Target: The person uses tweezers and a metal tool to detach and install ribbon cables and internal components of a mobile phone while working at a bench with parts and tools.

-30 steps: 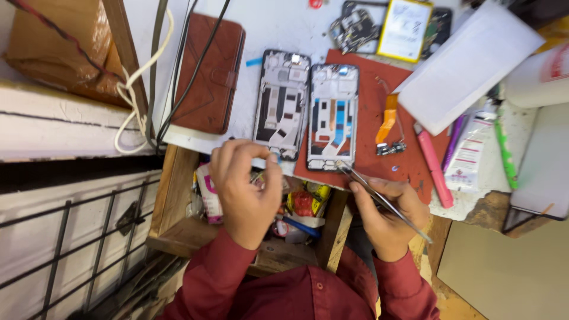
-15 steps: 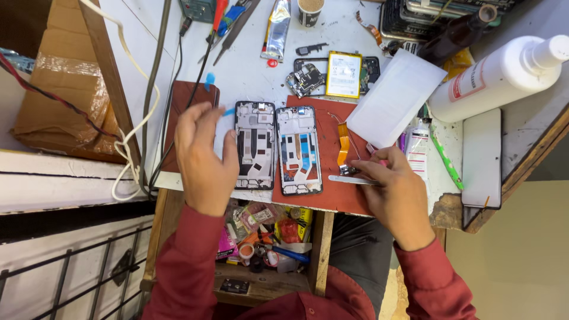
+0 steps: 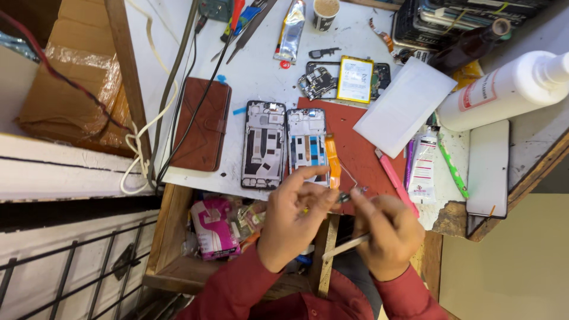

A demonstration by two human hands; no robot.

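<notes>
- Brown wallet case [image 3: 203,124]: well to the left of your fingers, flat on the bench, out of play
- Open phone frame, grey [image 3: 264,144]: just beyond your left fingertips, back off, lying flat; keep your wrist from dragging across it
- Left hand [image 3: 291,222]: fingers pinched around a small dark part [image 3: 344,197] at the tips; hold that pinch light and steady, since a piece this small will likely spring away if squeezed
- Second phone frame, blue inside [image 3: 307,148]: straight ahead of your fingertips, touching the grey one's side
- Orange flex strip [image 3: 333,161]: lies along that frame's right edge, just above the pinched part; avoid creasing it
- Right hand [image 3: 388,237]: fingers closed on slim metal tweezers [image 3: 347,245], tips aimed at the small part; brace your hands against each other for steadiness
- Red work mat [image 3: 361,139]: beyond both hands; work over it so a dropped part stays findable
- Pink tool [image 3: 390,175]: just right of your right fingers
</notes>
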